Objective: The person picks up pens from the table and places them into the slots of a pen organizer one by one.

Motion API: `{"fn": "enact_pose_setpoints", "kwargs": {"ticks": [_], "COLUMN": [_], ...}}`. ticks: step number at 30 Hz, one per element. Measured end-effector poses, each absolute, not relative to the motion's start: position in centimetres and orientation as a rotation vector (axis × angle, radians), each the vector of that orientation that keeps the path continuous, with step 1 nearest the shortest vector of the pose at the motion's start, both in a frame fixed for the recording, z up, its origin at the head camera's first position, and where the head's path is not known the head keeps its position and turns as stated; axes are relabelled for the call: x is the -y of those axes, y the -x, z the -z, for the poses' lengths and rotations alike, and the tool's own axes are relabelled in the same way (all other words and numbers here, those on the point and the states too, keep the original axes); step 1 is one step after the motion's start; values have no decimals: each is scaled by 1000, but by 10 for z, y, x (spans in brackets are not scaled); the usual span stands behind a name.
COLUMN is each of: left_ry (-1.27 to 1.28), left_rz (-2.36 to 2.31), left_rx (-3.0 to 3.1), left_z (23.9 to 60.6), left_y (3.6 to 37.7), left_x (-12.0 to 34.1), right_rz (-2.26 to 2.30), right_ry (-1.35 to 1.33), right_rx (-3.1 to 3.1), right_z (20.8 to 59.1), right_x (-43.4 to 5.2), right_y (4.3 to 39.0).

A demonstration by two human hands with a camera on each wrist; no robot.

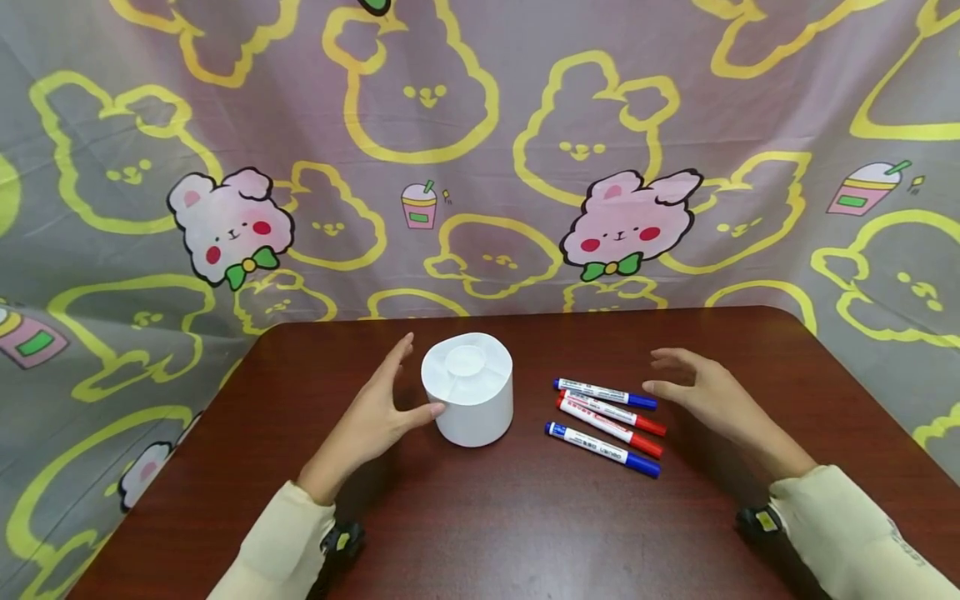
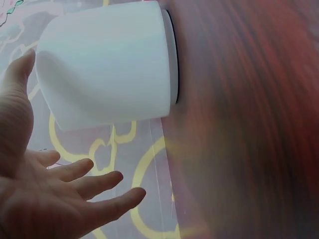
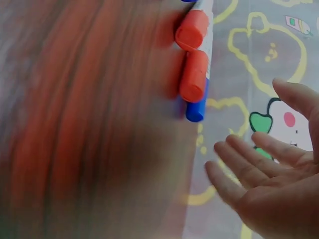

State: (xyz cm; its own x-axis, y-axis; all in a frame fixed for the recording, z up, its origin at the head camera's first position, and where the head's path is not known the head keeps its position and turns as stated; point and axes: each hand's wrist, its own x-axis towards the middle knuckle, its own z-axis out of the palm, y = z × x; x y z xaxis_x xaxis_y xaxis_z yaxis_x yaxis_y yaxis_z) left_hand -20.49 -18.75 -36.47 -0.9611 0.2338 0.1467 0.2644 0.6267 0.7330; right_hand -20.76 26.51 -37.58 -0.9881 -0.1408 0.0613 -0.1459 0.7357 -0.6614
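Observation:
A round white pen holder [image 1: 471, 425] with a slanted, divided top stands upright on the table. My left hand [image 1: 378, 417] is at its left side, fingers spread; the thumb tip is at the holder's edge, and I cannot tell whether it touches. In the left wrist view the holder's smooth wall [image 2: 104, 64] shows above the extended fingers. To the right lie two blue-capped markers [image 1: 600, 450] and two red-capped markers [image 1: 607, 422], roughly side by side. My right hand [image 1: 708, 392] hovers just right of their caps, fingers relaxed, holding nothing. The right wrist view shows the red caps [image 3: 193, 74] apart from that hand.
The dark brown wooden table [image 1: 525, 533] carries these things. Behind it hangs a curtain [image 1: 480, 167] printed with yellow outlines and cartoon bears, reaching the table's back edge. Each wrist wears a black strap device, the left one [image 1: 343, 542] below a pale sleeve.

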Motion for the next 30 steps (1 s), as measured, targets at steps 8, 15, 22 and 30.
{"fn": "enact_pose_setpoints", "kwargs": {"ticks": [8,15,22,30], "left_ry": [510,562,546,543], "left_rz": [1640,1837,1909,1946], "left_rx": [2724,2653,2623,2597], "left_z": [370,372,375,379], "left_y": [210,214,217,220], "left_x": [179,173,168,166], "right_rz": [-1389,-1503,-1608,-1648], "right_ry": [-319,-316,-290,-355], "right_rx": [2871,2876,2859,2853], "right_z": [387,391,396,401], "right_x": [-259,-252,-248,-241], "right_y": [221,230,235,236]}}
